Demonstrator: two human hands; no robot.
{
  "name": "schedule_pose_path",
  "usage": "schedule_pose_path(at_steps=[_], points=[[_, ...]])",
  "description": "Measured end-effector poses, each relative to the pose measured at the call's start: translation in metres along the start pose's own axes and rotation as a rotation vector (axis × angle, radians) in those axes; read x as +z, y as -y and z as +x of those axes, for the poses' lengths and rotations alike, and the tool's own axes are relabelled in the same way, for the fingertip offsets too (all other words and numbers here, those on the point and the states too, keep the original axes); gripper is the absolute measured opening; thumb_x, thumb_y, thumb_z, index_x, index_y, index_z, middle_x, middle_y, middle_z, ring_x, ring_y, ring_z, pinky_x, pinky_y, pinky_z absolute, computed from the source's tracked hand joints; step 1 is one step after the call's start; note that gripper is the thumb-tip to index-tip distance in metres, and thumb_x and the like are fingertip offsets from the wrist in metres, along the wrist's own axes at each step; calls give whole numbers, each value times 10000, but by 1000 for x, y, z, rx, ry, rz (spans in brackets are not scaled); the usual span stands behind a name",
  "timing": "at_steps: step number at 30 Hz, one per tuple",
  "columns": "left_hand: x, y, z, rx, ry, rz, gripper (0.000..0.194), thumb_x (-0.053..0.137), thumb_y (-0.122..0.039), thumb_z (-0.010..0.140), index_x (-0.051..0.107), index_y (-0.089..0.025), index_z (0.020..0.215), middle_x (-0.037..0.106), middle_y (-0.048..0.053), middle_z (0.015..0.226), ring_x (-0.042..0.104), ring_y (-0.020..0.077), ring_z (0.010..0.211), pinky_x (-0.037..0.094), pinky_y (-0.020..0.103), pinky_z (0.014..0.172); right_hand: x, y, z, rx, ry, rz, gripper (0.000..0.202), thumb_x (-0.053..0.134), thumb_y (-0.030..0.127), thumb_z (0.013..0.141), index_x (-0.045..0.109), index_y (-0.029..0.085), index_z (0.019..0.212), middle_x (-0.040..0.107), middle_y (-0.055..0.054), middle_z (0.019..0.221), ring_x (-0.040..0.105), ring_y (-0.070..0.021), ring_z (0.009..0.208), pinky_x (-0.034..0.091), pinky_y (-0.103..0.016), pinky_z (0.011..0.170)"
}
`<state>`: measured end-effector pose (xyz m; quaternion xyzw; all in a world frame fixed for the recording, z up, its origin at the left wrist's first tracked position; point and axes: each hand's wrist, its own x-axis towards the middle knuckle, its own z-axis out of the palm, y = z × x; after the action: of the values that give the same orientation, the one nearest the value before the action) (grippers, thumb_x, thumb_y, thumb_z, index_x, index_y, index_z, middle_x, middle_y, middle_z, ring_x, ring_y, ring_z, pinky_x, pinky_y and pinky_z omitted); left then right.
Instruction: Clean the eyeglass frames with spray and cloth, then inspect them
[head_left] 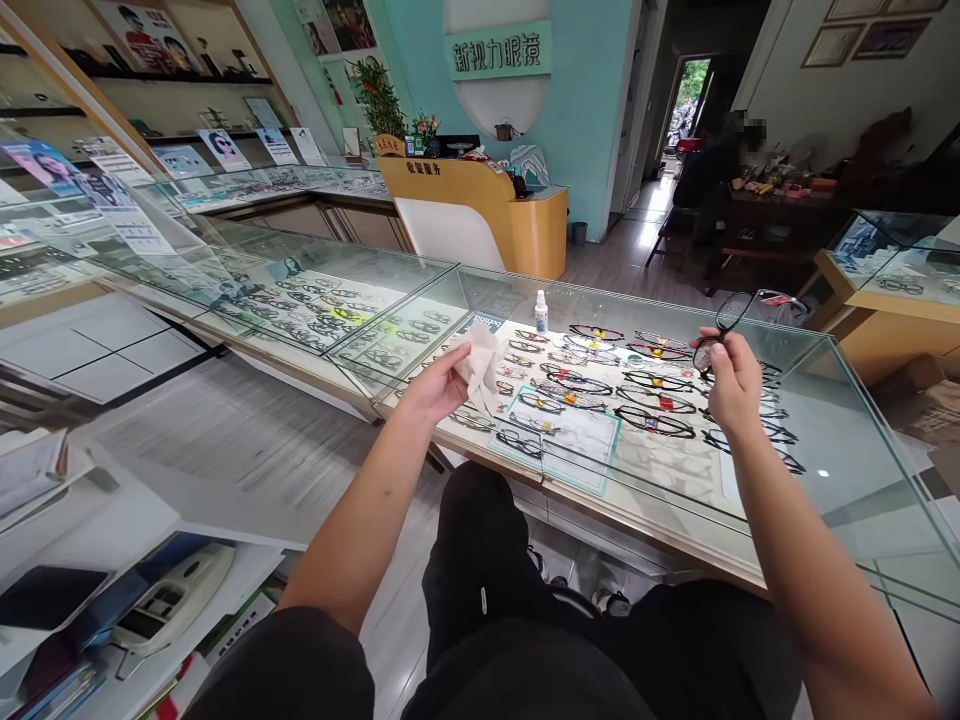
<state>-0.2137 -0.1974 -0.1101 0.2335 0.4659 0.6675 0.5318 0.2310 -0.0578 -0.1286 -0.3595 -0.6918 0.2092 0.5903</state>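
Observation:
A crumpled whitish cloth [482, 366] hangs from my left hand [435, 383], pinched between thumb and fingers above the front of the glass display case [855, 400]. To the right, my right hand [735, 385] grips a pair of dark-framed eyeglasses [733, 312] by one side, raised over the case; a reddish tag shows on the glasses. Between the hands, a small white spray bottle [541, 313] stands upright on the glass top. Rows of eyeglasses [576, 380] lie inside the case beneath, several with yellow or red tags.
A teal-edged sheet [585, 450] lies under the glass near me. Farther back stand a yellow counter [450, 200] and a white chair back [450, 235]. At the back right a person in dark clothes [705, 185] sits at a table. A cluttered white desk [150, 560] is at my left.

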Motion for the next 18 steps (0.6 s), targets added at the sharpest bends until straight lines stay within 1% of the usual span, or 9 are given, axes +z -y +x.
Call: schedule_pose_path(at_steps=[2,5,7,8,9,12,14,16,18], points=[[14,2,-8,-33,38,-65,161,735,-245,942,787,-166,1073,849,97,952,838,330,1046,708,449,911,0,1,1,-2,-5,-6,408,530,504,1092,756,215,1271,779,-79,1017,623,-194,781,496,-378,820],[36,10,-20,-131,114,-107,226,658,-278,982,782,-152,1124,857,128,1006,820,378,1164,686,533,1017,1,7,3,11,-23,3,413,549,525,1080,755,213,1256,786,-88,1043,612,-193,769,510,-374,799],[49,17,-27,-196,171,-110,274,633,-300,994,776,-153,1176,861,140,1044,802,400,1224,663,577,1064,1,21,1,49,-19,68,415,574,547,1068,751,220,1252,790,-88,1061,634,-202,813,523,-377,830],[56,22,-31,-219,197,-116,295,625,-308,1000,771,-157,1207,863,140,1063,795,404,1245,651,590,1086,2,32,-2,80,-1,134,414,587,556,1062,749,226,1252,793,-87,1071,654,-210,848,532,-380,856],[62,26,-34,-239,223,-130,315,617,-311,1007,765,-161,1242,865,138,1083,789,400,1262,636,596,1112,3,46,-6,124,32,227,413,592,565,1060,745,237,1259,795,-84,1080,673,-217,875,544,-385,880],[79,40,-41,-304,299,-210,373,594,-298,1028,739,-160,1343,864,124,1142,784,364,1284,583,583,1193,12,94,-25,237,215,533,393,617,563,1057,749,254,1261,794,-84,1098,726,-261,1018,569,-429,992],[90,50,-43,-338,351,-256,409,594,-282,1027,723,-145,1390,859,125,1179,783,344,1285,555,560,1225,21,121,-40,282,325,677,373,627,551,1065,763,248,1233,796,-87,1066,739,-281,1061,564,-447,1030],[99,60,-44,-361,393,-262,419,616,-268,1008,729,-121,1384,855,134,1180,788,338,1262,557,527,1217,29,137,-52,318,412,745,374,641,554,1064,770,245,1229,798,-90,1082,740,-290,1068,559,-458,1040],[106,70,-44,-376,431,-233,398,661,-255,974,754,-104,1330,855,136,1134,805,327,1199,589,475,1165,35,143,-59,327,462,748,400,640,575,1063,772,237,1232,802,-94,1102,734,-295,1065,551,-463,1041]])
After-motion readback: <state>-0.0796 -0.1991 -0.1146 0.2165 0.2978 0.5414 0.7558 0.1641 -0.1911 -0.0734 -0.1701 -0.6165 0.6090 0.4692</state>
